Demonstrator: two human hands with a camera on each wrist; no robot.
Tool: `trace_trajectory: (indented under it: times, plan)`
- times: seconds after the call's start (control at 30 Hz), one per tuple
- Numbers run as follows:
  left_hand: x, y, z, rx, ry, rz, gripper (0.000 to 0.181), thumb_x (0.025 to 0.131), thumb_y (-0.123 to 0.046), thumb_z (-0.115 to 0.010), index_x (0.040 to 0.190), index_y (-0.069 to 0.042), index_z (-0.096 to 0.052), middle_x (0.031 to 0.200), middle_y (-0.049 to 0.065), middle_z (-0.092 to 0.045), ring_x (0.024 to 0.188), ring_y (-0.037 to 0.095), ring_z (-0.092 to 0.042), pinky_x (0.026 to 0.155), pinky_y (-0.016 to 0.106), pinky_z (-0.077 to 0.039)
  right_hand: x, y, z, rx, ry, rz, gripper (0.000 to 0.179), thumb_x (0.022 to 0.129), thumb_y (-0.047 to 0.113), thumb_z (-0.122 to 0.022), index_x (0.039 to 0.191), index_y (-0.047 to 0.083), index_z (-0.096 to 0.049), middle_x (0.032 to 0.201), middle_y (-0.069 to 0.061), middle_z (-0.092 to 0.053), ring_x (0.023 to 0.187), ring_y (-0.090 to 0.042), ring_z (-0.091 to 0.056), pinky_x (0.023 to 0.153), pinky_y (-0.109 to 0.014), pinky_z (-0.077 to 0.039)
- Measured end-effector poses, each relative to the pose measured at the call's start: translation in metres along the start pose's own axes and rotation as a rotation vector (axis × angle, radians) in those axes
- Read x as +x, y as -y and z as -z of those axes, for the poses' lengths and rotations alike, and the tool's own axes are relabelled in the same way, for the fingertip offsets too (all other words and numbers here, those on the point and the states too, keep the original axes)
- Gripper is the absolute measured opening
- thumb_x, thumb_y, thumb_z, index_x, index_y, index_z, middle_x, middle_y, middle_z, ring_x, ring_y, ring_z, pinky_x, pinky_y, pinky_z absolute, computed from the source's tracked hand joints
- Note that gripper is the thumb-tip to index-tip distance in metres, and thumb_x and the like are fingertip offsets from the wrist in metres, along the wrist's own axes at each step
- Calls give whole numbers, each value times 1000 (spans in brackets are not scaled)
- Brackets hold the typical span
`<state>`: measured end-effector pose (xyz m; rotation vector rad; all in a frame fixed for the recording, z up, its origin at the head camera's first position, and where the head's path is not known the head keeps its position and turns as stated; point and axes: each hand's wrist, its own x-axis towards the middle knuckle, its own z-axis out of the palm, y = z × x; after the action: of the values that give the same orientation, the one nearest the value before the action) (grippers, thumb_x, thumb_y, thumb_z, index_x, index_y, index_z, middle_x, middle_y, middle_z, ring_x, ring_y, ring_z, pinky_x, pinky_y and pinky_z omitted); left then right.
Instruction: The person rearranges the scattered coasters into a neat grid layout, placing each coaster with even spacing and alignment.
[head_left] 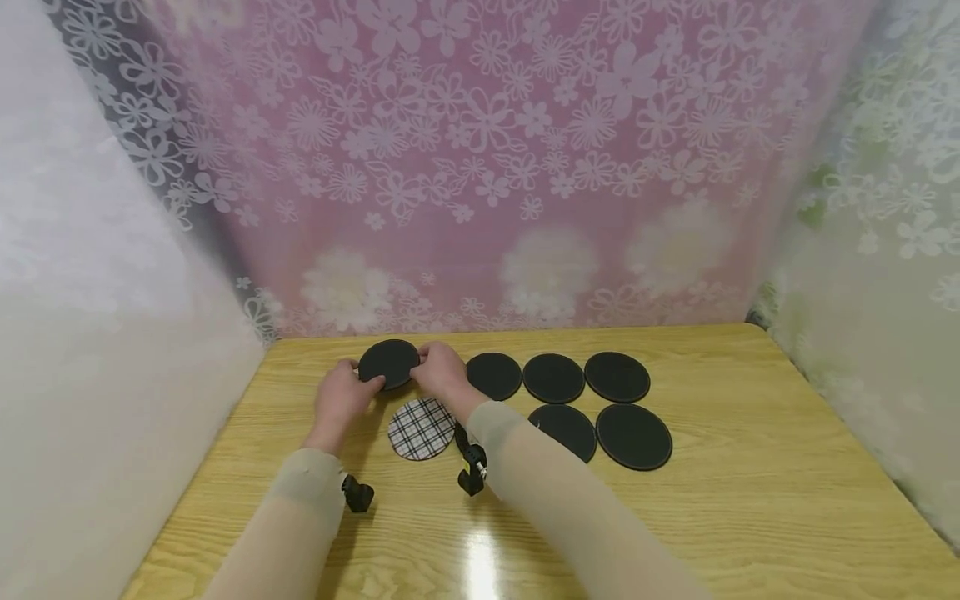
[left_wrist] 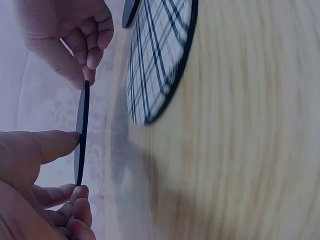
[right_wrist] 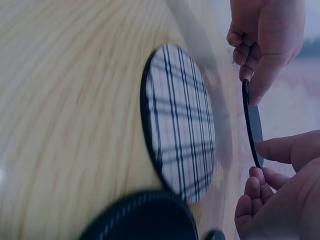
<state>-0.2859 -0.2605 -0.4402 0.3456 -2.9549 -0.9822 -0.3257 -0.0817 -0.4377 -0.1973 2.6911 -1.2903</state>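
Both hands hold one round black coaster (head_left: 388,364) by its edges, raised above the back left of the table. My left hand (head_left: 347,398) pinches its left side, thumb on the upper face and fingers at the rim. On the opposite side my right hand (head_left: 442,372) pinches it between thumb and fingers. The wrist views show this coaster (left_wrist: 82,132) edge-on, apart from the wood. Just nearer than it lies a coaster with its black-and-white plaid side (head_left: 422,429) up. Beside that one, a black coaster (right_wrist: 150,220) is partly cut off in the right wrist view.
Several black coasters lie to the right in two rows, among them a back-row one (head_left: 553,378) and a front-row one (head_left: 634,436). The right forearm covers part of the front row. A flowered curtain (head_left: 487,167) hangs behind the wooden table (head_left: 750,500).
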Motion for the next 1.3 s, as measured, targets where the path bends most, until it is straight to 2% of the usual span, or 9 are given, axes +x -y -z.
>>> trace_trajectory:
  times: [0.13,0.3,0.5,0.63,0.77,1.03,1.27,1.3]
  plan:
    - [1,-9,-4,-25,10,-14,70,107,-33,-73,153,14,-49,142,36,-62,129,52,-62,106,62,-52,2,-8,11,-6,-4,2,44,107,13,-74,150,5,-66,141,-10,-71,132,-29,-66,111,-47,-53]
    - [1,-20,-12,-10,34,-29,68,108,-31,-73,153,13,-49,142,35,-63,129,51,-63,106,61,-52,6,-20,23,-31,9,-2,44,106,13,-76,149,5,-68,137,-10,-71,129,-30,-67,110,-48,-53]
    - [1,-29,-23,-13,40,-49,64,107,-29,-74,150,12,-51,138,33,-66,127,48,-64,105,59,-52,9,-31,33,-83,1,0,46,106,12,-76,150,5,-67,137,-11,-72,129,-30,-67,110,-48,-53]
    - [1,-34,-27,-13,45,-49,63,107,-28,-74,150,12,-52,141,33,-64,129,49,-63,107,60,-52,9,-36,37,-92,-3,-1,46,105,11,-77,149,3,-67,137,-12,-72,128,-31,-67,111,-48,-53]
    - [2,-36,-33,-2,51,-49,62,106,-27,-75,150,11,-53,145,34,-62,132,49,-62,109,60,-51,8,-42,39,-94,-8,-8,44,104,11,-77,147,2,-69,134,-13,-73,124,-31,-68,110,-48,-53]
    - [5,-32,-46,-13,54,-58,58,105,-26,-76,144,11,-57,139,33,-65,126,49,-65,105,60,-53,11,-50,40,-158,8,-10,41,103,11,-78,144,5,-73,131,-10,-74,120,-29,-69,107,-48,-54]
    - [3,-35,-49,-11,53,-69,55,104,-24,-75,142,13,-60,135,32,-68,123,48,-67,103,59,-55,9,-56,40,-205,24,40,33,103,11,-78,136,8,-79,132,-12,-74,123,-31,-69,106,-49,-55]
    - [7,-31,-53,0,36,-82,55,103,-26,-76,139,12,-62,132,31,-69,120,48,-68,100,57,-56,9,-57,40,-208,30,45,33,104,10,-77,137,8,-78,133,-12,-74,124,-31,-69,106,-49,-55]
